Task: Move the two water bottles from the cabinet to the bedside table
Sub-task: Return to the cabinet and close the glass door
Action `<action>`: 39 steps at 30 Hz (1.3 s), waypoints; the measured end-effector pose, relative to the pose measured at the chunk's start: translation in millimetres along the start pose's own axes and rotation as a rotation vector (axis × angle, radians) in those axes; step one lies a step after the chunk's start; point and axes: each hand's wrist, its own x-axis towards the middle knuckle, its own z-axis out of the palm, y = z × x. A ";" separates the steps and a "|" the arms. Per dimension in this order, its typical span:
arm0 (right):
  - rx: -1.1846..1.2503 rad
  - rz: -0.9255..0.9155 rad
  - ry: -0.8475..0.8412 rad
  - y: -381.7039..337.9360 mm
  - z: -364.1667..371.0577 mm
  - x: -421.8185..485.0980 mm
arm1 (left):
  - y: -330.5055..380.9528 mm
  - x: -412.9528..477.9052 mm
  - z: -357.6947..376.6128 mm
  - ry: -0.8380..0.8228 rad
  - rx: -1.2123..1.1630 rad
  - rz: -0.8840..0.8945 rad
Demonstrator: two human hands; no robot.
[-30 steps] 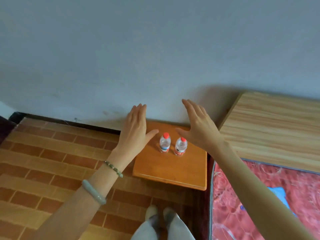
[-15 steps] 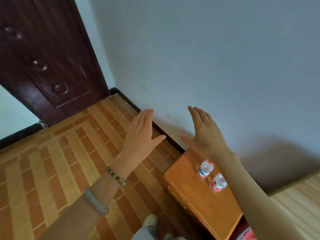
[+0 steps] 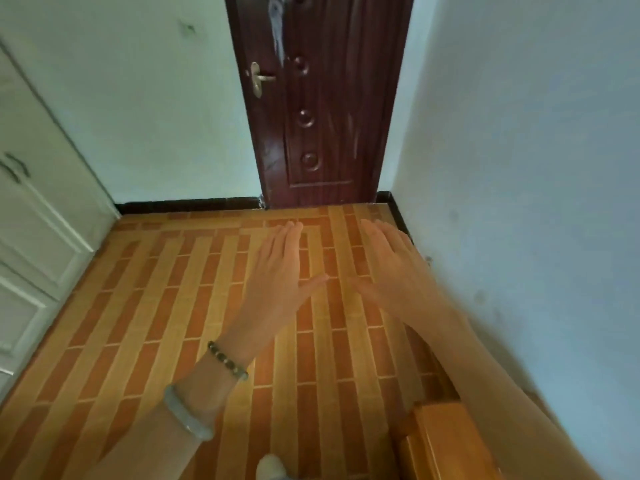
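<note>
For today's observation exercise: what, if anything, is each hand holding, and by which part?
Nothing is held. The left hand and right hand are both open, fingers spread flat above the tiled floor.

Dark wooden door, brick-patterned floor, pale walls

No text, label, brand, number or sign can be read anywhere here; the dark door at the far end and the white cabinet on the left carry no writing.
</note>
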 end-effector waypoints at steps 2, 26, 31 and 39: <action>0.021 -0.052 -0.033 -22.9 16.2 25.5 | -30.0 2.5 -13.2 0.020 0.024 -0.070; 0.118 -0.726 -0.259 -273.2 173.9 276.6 | -322.9 42.5 -124.2 0.262 0.384 -0.586; 0.136 -0.853 -0.260 -306.3 202.1 348.4 | -375.3 75.7 -135.3 0.343 0.395 -0.691; 0.177 -1.082 -0.375 -371.1 239.7 428.8 | -426.8 105.0 -152.4 0.449 0.415 -0.912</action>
